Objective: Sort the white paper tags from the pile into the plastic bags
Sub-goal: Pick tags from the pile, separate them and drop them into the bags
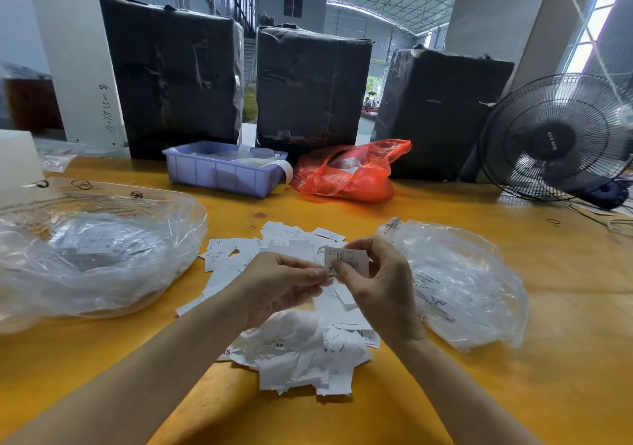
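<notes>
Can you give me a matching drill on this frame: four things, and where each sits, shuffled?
Things:
1. tag marked XL
2. blue bin
3. fan
4. red bag

Places:
A. far right of the table
B. pinched between both hands above the pile
C. between the bin and the right black bale
D. in front of the left black bale

Pairs: 1-B, 2-D, 3-A, 4-C
</notes>
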A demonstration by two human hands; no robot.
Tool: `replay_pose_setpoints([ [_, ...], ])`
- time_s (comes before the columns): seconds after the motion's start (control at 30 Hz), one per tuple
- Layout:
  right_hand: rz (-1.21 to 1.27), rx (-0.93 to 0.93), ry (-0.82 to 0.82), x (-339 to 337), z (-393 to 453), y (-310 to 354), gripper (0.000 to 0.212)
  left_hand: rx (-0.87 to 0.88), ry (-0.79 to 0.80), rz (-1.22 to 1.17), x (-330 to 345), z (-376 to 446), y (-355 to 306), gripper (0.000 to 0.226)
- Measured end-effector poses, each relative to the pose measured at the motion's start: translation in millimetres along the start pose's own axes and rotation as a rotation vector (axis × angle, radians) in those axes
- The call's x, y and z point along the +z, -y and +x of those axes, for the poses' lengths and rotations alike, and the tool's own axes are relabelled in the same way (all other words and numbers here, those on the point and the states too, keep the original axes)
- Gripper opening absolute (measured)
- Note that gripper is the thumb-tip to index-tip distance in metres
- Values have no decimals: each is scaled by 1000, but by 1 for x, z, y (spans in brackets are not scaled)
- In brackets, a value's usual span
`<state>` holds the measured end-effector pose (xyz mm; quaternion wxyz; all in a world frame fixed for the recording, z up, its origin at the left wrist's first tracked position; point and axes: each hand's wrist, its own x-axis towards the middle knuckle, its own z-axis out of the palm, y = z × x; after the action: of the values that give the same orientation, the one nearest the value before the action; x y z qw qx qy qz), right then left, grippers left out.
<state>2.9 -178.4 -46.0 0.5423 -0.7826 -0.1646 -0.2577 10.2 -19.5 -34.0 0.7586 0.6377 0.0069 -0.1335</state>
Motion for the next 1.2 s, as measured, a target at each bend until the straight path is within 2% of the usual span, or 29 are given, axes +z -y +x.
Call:
replay_pose_setpoints([
  [0.1, 15, 18, 49, 0, 1, 1, 27, 15, -20, -14, 0, 0, 0, 26],
  [0.2, 101, 88, 125, -1, 3, 1, 23, 26, -57, -38, -1, 2, 0, 12],
  [0.3, 224, 191, 187, -4, 4, 1, 19, 33, -78, -41, -2, 2, 1, 10],
  [0.4, 181, 239, 245, -5, 5, 0, 8, 44, -116, -37, -1, 3, 2, 4],
  [0.53, 129, 304, 299, -5, 6, -3, 15, 49, -141, -8, -1, 5, 3, 4],
  [0.67, 142, 285, 281, -9, 6, -3, 21, 58, -104, -8, 2, 4, 5, 10],
  [0.73, 130, 261, 263, -9, 5, -2, 17, 63, -86, 21, 6, 2, 9, 15],
  [0.83, 88, 222, 227, -3, 3, -3, 5, 69, -143, -59, 10, 3, 13, 14],
  [0.9, 31, 199, 226, 1, 1, -3, 13, 74, -211, -149, 11, 6, 15, 11],
  [1.07, 28, 63, 393, 10, -7, 2, 35, 33, -247, -364, 14, 5, 16, 20],
  [1.13, 71, 91, 365, 12, -8, 2, 43, 22, -241, -415, 17, 4, 15, 20],
  [1.2, 129, 132, 281, 11, -7, 2, 38, 24, -218, -418, 18, 2, 14, 22],
])
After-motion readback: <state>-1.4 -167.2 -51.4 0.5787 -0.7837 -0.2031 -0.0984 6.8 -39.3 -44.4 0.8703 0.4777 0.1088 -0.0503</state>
